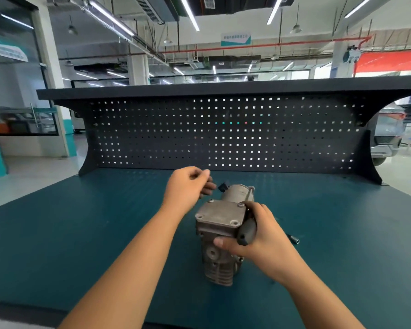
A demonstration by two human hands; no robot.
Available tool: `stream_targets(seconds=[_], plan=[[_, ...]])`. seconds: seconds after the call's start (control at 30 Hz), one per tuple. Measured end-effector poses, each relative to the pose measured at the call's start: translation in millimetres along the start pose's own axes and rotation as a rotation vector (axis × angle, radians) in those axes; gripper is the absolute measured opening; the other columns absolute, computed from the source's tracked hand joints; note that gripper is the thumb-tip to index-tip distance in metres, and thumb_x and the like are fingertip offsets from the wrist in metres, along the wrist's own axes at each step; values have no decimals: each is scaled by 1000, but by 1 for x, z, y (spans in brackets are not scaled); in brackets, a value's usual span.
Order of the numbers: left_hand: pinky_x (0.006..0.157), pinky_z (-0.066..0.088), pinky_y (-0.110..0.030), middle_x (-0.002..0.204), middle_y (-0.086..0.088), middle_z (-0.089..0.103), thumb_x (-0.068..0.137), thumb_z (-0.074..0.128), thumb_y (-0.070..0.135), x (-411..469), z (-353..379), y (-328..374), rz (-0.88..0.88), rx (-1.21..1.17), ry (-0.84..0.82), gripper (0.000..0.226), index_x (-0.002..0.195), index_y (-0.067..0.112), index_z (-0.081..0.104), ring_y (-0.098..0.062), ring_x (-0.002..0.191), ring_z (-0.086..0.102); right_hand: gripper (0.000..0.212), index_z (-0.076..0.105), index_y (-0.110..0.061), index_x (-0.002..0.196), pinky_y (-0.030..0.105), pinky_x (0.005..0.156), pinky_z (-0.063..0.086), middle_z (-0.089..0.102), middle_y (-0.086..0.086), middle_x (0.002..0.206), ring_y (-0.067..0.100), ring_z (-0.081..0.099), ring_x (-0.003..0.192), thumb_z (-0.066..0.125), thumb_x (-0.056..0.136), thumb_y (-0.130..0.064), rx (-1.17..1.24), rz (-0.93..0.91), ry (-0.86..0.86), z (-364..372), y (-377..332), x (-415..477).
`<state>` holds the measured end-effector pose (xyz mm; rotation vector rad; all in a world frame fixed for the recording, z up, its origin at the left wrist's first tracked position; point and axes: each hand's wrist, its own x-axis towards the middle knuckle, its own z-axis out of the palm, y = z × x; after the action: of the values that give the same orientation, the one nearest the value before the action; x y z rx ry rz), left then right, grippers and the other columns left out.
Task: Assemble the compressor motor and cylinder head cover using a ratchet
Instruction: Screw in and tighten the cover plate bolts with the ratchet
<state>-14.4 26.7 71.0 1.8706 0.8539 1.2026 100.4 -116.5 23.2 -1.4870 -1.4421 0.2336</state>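
The left hand (188, 186) hovers, fingers loosely curled; whether it pinches anything cannot be told. Just right of it and nearer, the compressor (217, 264) stands on the bench (81, 233). The right hand (266, 243) grips the ratchet (247, 231), thumb on the compressor. A socket (294, 240) lies beyond.

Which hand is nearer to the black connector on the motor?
Left. The left hand hovers just left of the black connector; the right hand grips the ratchet handle nearer the person.

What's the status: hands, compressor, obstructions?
Right hand grips black-handled ratchet against grey metal compressor. Left hand hovers beside its black connector, grip unclear. Cylinder head cover on top. Small metal socket loose on teal bench.
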Motion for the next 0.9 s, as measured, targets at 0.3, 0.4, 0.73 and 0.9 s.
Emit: stream_targets(seconds=[0.3, 0.4, 0.73, 0.9], plan=[[89, 43, -27, 119, -11, 63, 85, 67, 15, -3, -37, -150, -404, 640, 37, 30, 114, 9, 62, -24, 111, 57, 84, 47, -20, 125, 10, 90, 38, 53, -8, 119, -1, 50, 111, 79, 53, -47, 54, -7, -98, -11, 0, 2], [96, 41, -31, 128, -12, 54, 86, 66, 20, 5, -37, -168, -353, 732, 19, 46, 129, 12, 51, -26, 118, 51, 88, 47, -20, 127, 27, 99, 42, 55, -5, 121, 5, 53, 114, 81, 51, -49, 71, -5, -142, -14, 2, 4], [86, 47, -33, 112, -8, 67, 92, 56, 27, 52, -17, -184, -240, 876, 0, 25, 110, 12, 66, -27, 107, 56, 84, 44, -24, 124, 31, 99, 44, 55, -1, 121, 6, 54, 112, 77, 52, -50, 107, -23, -151, -10, 8, 11], [79, 47, -33, 104, -10, 68, 90, 62, 19, 55, -7, -183, -244, 780, 98, 16, 99, 7, 67, -28, 102, 58, 79, 45, -24, 123, 30, 97, 45, 55, 1, 120, 7, 55, 111, 77, 54, -45, 110, -15, -133, -14, 10, 12]])
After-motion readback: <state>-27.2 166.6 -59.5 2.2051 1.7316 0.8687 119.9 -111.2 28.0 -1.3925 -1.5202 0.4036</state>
